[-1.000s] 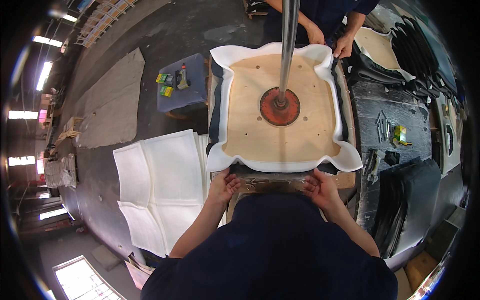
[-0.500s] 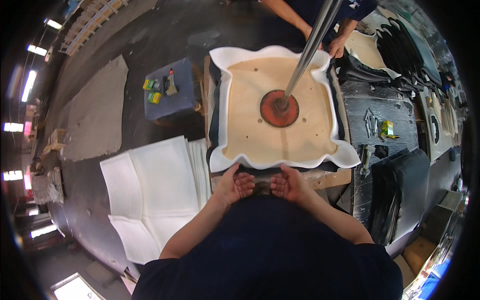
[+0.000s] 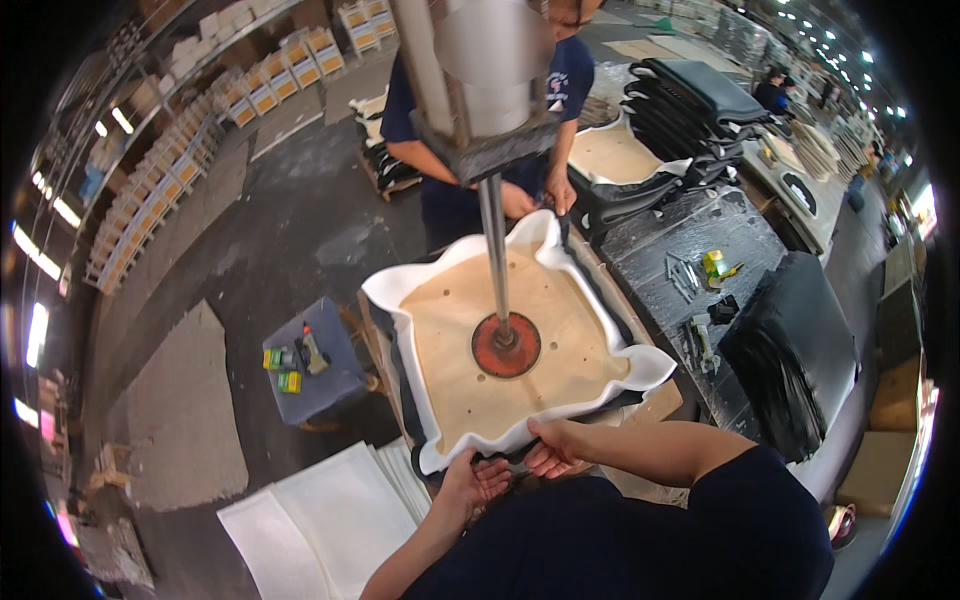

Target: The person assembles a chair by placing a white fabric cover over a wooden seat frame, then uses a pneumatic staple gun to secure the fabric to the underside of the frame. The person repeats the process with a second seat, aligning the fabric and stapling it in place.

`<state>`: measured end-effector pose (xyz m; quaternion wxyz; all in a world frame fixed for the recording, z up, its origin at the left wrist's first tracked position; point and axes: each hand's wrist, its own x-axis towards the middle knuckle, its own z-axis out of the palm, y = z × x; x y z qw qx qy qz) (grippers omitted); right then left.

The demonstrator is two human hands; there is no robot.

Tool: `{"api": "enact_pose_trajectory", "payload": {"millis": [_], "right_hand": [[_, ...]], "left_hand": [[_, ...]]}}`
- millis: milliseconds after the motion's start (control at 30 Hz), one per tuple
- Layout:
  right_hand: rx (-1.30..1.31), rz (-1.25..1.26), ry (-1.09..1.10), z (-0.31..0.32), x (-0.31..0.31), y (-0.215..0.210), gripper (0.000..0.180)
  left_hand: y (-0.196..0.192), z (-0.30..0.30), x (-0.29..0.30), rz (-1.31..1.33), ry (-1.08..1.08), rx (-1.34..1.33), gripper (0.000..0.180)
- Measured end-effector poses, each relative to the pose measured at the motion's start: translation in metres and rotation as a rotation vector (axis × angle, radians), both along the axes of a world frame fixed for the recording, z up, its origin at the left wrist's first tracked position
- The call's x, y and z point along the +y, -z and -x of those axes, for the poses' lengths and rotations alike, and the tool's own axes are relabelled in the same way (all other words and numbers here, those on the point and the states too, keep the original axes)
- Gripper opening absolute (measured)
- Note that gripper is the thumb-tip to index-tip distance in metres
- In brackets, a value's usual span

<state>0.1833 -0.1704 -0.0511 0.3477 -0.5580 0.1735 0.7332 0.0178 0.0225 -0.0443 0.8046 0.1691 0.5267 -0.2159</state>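
Observation:
A tan plywood board (image 3: 430, 345) lies on white foam padding (image 3: 640, 365), whose wavy edges curl up around it. Under the foam, a black cover (image 3: 400, 385) shows along the sides. A red round press plate (image 3: 490, 345) on a metal rod bears down on the middle of the board. At the near edge, my left hand (image 3: 478, 484) is palm up with curled fingers, its thumb at the cover's edge by the left corner. My right hand (image 3: 552, 448) grips the same edge just to the right, thumb against the foam. The fingers partly hide the pinched cover.
Across the board, a co-worker's hands (image 3: 540, 195) are at the far corner. A blue-grey stool (image 3: 325, 375) at left holds a tool and small boxes. White foam sheets (image 3: 320, 510) are stacked near left. Black covers (image 3: 790, 350) and a plastic-wrapped table (image 3: 690, 250) stand at right.
The view has tilted up and turned, so the press cylinder and more of the co-worker now show. My right hand has come closer to my left along the near edge.

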Motion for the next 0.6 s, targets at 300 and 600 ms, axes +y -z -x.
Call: {"api": "enact_pose_trajectory", "payload": {"millis": [300, 600], "right_hand": [[-0.122, -0.122, 0.071, 0.015, -0.007, -0.017, 0.064], [-0.484, -0.185, 0.164, 0.043, -0.013, -0.037, 0.061]], "left_hand": [[-0.010, 0.011, 0.001, -0.185, -0.062, -0.159, 0.065], [0.005, 0.043, -0.007, -0.351, -0.207, -0.361, 0.063]]}}
